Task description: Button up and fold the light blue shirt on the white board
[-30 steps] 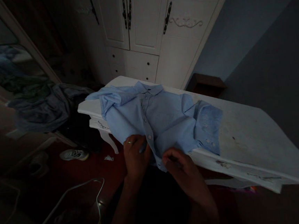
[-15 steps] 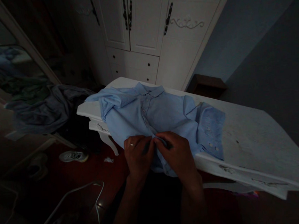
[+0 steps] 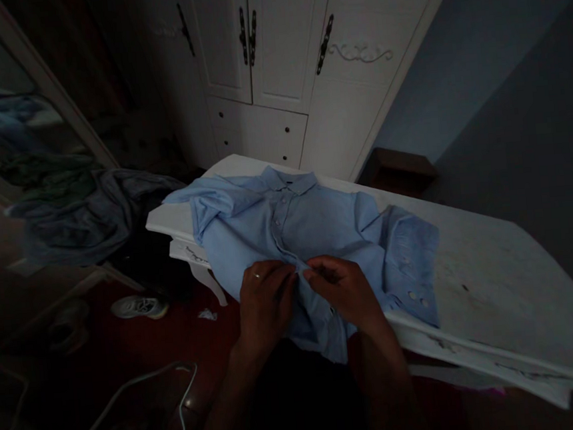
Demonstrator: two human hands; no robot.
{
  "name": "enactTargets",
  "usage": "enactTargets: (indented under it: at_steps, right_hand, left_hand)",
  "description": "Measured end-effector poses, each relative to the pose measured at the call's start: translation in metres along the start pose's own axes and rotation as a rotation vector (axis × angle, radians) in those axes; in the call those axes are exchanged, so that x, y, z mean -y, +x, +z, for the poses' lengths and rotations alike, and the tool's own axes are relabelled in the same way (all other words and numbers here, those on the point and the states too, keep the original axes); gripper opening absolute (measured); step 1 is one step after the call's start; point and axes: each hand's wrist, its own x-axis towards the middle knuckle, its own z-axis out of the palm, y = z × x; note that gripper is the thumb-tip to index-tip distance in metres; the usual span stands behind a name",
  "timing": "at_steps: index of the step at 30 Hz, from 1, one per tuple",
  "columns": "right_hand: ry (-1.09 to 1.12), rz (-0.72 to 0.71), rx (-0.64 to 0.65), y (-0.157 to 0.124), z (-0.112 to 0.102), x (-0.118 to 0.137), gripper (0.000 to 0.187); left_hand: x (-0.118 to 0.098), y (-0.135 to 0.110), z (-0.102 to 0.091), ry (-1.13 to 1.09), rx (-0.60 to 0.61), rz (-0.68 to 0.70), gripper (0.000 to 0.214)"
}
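A light blue button-up shirt (image 3: 317, 216) lies front side up across a white table (image 3: 491, 257), its collar toward the far edge and its hem hanging over the near edge. My left hand (image 3: 268, 300), with a ring on one finger, pinches the shirt's front opening from the left. From the right, my right hand (image 3: 345, 287) grips the same button strip between thumb and fingers. The fingertips of both hands are close together. Any button between them is hidden. Buttons show higher on the strip, below the collar.
Behind the table stands a white wardrobe (image 3: 278, 62) with dark handles. Grey and green clothes (image 3: 80, 206) are heaped at the left. A shoe (image 3: 139, 307) and a white cable (image 3: 125, 386) lie on the red floor. A brown box-like object (image 3: 398, 172) sits by the wall.
My right hand has shifted slightly right, so the fingertips are a little farther apart. More of the shirt's lower front shows between my hands. The view has tilted slightly.
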Motion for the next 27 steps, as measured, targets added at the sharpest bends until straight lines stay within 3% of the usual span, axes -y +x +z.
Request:
enactTargets:
  at_steps: [6, 11, 20, 24, 27]
  right_hand:
    - [0.191, 0.074, 0.017, 0.004, 0.003, -0.009, 0.020]
    - [0.217, 0.060, 0.068, 0.004, 0.004, -0.009, 0.020]
    - [0.072, -0.034, -0.179, 0.001, 0.017, -0.014, 0.015]
    - [0.041, -0.080, -0.215, 0.001, 0.019, -0.014, 0.028]
    - [-0.019, -0.211, -0.194, 0.002, 0.021, -0.013, 0.029]
  left_hand:
    - [-0.003, 0.000, -0.004, -0.194, 0.138, -0.143, 0.013]
    - [0.000, 0.001, 0.000, -0.249, 0.146, -0.307, 0.013]
    - [0.002, 0.007, 0.006, -0.345, 0.089, -0.403, 0.006]
    - [0.001, 0.009, 0.004, -0.404, 0.090, -0.460, 0.006]
    - [0.004, 0.011, 0.001, -0.511, 0.095, -0.503, 0.007]
